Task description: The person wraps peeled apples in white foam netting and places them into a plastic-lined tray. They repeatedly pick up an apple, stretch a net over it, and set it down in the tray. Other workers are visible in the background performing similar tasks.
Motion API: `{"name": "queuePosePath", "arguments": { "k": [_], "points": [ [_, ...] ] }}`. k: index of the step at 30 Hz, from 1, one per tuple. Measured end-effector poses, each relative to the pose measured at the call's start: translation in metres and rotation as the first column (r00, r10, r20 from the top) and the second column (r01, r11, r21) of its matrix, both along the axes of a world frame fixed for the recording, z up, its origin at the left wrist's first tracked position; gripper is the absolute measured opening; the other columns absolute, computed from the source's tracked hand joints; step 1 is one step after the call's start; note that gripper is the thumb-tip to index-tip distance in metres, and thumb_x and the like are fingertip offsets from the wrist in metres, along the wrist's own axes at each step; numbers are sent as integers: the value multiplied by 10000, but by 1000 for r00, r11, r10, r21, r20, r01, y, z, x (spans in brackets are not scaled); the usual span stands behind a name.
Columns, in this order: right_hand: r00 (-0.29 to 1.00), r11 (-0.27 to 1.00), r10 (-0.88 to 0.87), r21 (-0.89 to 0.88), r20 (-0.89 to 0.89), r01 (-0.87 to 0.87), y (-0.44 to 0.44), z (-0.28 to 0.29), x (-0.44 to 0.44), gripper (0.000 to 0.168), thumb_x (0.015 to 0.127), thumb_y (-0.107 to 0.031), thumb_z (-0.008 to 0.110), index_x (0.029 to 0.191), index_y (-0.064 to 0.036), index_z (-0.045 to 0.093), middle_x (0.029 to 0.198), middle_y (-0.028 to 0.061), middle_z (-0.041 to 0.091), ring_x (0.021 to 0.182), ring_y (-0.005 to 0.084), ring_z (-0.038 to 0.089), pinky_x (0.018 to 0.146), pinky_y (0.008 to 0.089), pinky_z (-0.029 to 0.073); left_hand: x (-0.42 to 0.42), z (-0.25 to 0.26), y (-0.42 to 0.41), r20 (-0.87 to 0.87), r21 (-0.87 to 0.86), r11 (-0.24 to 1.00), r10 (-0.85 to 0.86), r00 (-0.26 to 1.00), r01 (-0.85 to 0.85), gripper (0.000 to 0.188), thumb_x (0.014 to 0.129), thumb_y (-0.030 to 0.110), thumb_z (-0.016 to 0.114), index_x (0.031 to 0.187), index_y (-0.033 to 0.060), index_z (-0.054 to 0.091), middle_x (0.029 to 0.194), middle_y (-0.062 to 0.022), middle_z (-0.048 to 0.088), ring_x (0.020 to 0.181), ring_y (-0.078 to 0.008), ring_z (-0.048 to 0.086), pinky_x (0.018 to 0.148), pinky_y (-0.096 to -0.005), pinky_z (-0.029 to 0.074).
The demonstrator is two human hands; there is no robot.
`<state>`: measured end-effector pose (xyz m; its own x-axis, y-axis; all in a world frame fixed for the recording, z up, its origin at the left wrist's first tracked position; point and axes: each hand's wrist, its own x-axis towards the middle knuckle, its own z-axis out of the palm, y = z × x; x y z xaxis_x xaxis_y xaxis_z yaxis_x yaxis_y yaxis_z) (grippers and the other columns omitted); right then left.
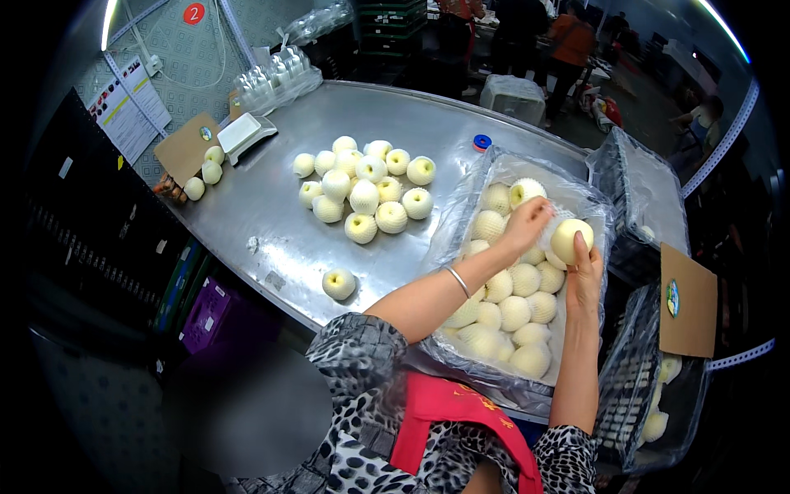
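Observation:
My right hand point(583, 272) holds a pale yellow apple point(572, 241) above the right part of a plastic-lined crate point(457, 216). At the upper side of this fruit, my left hand point(529, 223) pinches the white foam net point(558, 216) around it. Inside the crate lie many pale apples point(514, 313) in foam nets, one near my left hand with its stem end point(526, 191) showing. A group of netted apples point(364, 196) rests on the metal table point(395, 117), and a single apple point(339, 284) sits nearer its front edge.
A white scale point(241, 136), clear plastic packaging point(278, 77), a cardboard piece point(187, 148) and a few apples point(212, 172) are at the table's far left. A blue tape roll point(482, 142) lies behind the crate. More lined crates point(654, 191) stand at right. Several people point(571, 43) are in the background.

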<state>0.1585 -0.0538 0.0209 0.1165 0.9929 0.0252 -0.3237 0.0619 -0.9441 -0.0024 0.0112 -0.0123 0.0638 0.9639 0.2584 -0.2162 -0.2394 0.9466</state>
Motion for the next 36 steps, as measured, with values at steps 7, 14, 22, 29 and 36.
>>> {"name": "queuePosePath", "arguments": {
  "k": [7, 14, 22, 29, 36],
  "points": [
    [883, 892, -437, 209, 170, 401, 8, -23, -15, 806, 856, -158, 859, 1455, -76, 326, 1249, 120, 493, 1114, 216, 556, 926, 340, 502, 26, 24, -51, -419, 519, 842, 398, 816, -144, 157, 993, 174, 606, 1111, 77, 643, 884, -163, 717, 795, -383, 697, 673, -448, 536],
    [974, 956, -209, 190, -88, 223, 16, -33, -22, 784, 912, -292, 810, 1500, -1, 382, 1401, 112, 463, 1298, 211, 482, 1081, 346, 424, 23, 7, -26, -271, 300, 948, -23, 962, 107, 454, 1053, 294, 559, 1437, 89, 428, 1479, -201, 366, 1362, -364, 393, 1146, -440, 321],
    [990, 951, -138, 274, -38, 143, 6, -5, -17, 593, 998, -222, 698, 1490, -7, 448, 1422, 114, 500, 1287, 190, 494, 1096, 340, 410, 10, 16, -24, -280, 286, 944, -80, 957, 163, 626, 1060, 293, 583, 1572, 48, 320, 1403, -221, 539, 1267, -315, 565, 1046, -411, 484],
    [855, 881, -407, 387, 321, 273, -4, 7, -21, 416, 920, -85, 748, 1322, -66, 644, 1244, 43, 499, 1158, 153, 532, 919, 300, 571, -4, 25, -19, -88, -43, 976, -217, 972, 213, 537, 1079, 328, 531, 1540, 87, 395, 1313, -174, 577, 1116, -215, 663, 805, -350, 659],
    [815, 838, -513, 361, 269, 408, 1, -1, -10, 236, 916, -104, 767, 1151, -104, 778, 1111, -12, 527, 875, 63, 517, 698, 214, 501, 5, 25, -23, 147, -37, 918, -387, 910, 396, 557, 1091, 337, 498, 1566, 116, 310, 1363, -168, 560, 1142, -271, 666, 910, -411, 633]
  ]
}}
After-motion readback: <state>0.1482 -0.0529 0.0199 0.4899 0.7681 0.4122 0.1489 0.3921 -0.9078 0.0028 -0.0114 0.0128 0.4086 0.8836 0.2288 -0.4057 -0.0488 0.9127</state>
